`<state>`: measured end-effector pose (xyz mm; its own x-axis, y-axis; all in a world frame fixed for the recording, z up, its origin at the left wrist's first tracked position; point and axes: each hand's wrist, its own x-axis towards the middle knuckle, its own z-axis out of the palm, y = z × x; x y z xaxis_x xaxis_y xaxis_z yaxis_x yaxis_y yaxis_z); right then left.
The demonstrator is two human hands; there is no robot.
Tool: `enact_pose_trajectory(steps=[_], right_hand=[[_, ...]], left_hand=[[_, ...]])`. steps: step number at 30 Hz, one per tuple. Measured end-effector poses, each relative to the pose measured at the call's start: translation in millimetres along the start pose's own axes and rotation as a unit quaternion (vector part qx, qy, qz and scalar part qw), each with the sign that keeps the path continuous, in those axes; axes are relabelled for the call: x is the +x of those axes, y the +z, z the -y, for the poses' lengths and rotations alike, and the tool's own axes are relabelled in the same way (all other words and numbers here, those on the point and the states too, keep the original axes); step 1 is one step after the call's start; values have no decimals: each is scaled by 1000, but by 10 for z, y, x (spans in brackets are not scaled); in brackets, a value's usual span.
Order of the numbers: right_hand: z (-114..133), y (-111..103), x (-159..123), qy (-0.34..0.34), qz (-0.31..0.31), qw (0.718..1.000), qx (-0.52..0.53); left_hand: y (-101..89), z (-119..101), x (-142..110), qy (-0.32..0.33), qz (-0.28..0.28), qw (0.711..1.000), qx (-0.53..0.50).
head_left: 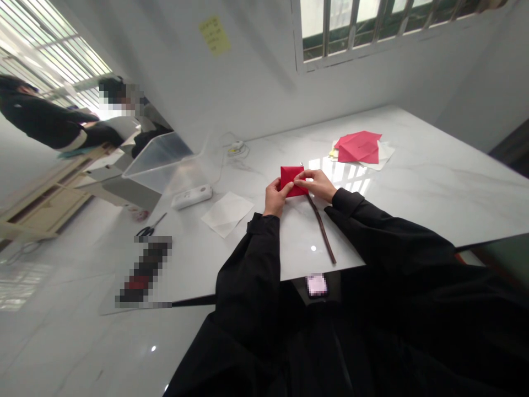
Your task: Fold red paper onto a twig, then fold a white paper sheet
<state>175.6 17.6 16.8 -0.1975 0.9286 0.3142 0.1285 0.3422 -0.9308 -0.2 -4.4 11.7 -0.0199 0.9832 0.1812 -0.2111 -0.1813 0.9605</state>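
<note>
A folded square of red paper (291, 173) is held between my two hands above the white table. My left hand (276, 197) grips its left and lower edge, with the thumb pressed on the front. From the right, my right hand (316, 183) pinches the paper near its middle, fingertips close to the left thumb. Creases run across the upper part of the square. Just below my right hand, a thin brown stick (321, 229) lies slanting toward the table's front edge. Its upper end is hidden behind the paper and hand.
White paper (227, 214) lies left of my hands, near a white power strip (192, 196), a clear plastic bin (165, 162) and scissors (151, 227). Red sheets (359, 148) are piled at the back right. Two people sit at the far left.
</note>
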Motion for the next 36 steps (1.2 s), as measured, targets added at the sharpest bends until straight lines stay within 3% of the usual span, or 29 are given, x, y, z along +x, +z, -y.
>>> enact_pose_trajectory(steps=[5,13,23,30,36], right_hand=[[29,67,-25,16,-14,999,40],[133,126,-78,-10,-48,994,93],[32,119,-31,39,-29,991,126],[107,106,-46,54,-24,984,170],[109,92,-44,56,-13,986,158]], left_hand=[[0,24,13,5,-11,1000,-3],[-8,40,32,-3,-11,1000,-11],[-13,50,43,-1,-10,1000,-17],[-32,59,53,11,-34,999,-7],[-21,42,41,-4,-17,1000,-17]])
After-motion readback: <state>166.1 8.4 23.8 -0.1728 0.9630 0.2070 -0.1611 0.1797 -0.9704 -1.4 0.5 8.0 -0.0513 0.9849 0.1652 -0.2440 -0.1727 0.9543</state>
